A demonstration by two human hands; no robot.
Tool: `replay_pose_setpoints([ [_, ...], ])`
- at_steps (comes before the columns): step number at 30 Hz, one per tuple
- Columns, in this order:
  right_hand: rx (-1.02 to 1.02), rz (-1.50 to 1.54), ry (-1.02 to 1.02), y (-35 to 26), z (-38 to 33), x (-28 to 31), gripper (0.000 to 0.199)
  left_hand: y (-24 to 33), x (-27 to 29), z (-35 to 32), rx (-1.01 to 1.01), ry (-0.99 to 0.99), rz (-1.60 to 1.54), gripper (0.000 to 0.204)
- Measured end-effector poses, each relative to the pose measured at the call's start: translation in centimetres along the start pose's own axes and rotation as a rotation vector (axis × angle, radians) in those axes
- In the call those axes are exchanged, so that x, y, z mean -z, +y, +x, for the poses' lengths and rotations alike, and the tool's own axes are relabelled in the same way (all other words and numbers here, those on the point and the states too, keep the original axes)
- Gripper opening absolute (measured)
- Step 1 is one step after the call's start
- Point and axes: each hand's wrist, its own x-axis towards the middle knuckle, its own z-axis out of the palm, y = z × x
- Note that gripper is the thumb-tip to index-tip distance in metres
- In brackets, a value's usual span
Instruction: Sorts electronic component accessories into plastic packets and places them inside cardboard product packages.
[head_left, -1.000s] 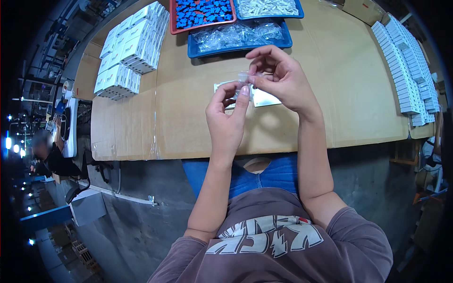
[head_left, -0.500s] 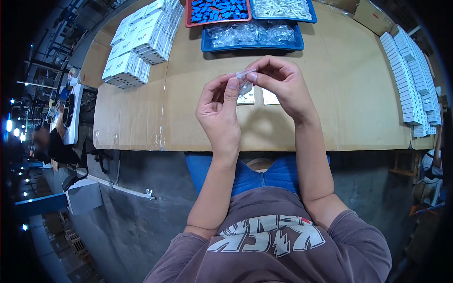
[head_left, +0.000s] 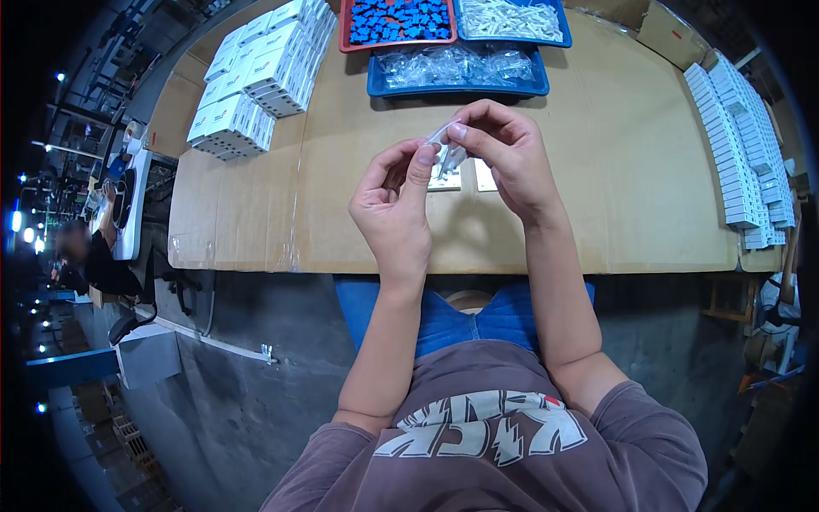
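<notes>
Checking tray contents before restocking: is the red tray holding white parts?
No, the red tray holds blue parts; the white parts lie in a blue tray beside it.

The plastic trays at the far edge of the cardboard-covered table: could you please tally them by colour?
Red plastic tray of blue parts: 1
Blue plastic trays, one of white parts and one of clear bags: 2
Total: 3

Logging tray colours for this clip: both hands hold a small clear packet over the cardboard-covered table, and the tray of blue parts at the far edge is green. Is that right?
Not quite. In the head view the tray of blue parts is red, not green. The rest stands: the left hand and right hand hold the small clear packet over the cardboard-covered table.
</notes>
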Motion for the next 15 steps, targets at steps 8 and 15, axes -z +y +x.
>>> replay_pose_setpoints([
  [8, 0.004, -0.019, -0.007, -0.15, -0.20, -0.30, 0.012, 0.22, 0.41, 0.02, -0.001, 0.008, 0.015, 0.019],
  [15, 0.070, -0.051, 0.016, 0.53, -0.28, -0.80, 0.012, 0.22, 0.50, -0.01, 0.016, -0.001, -0.011, 0.018],
])
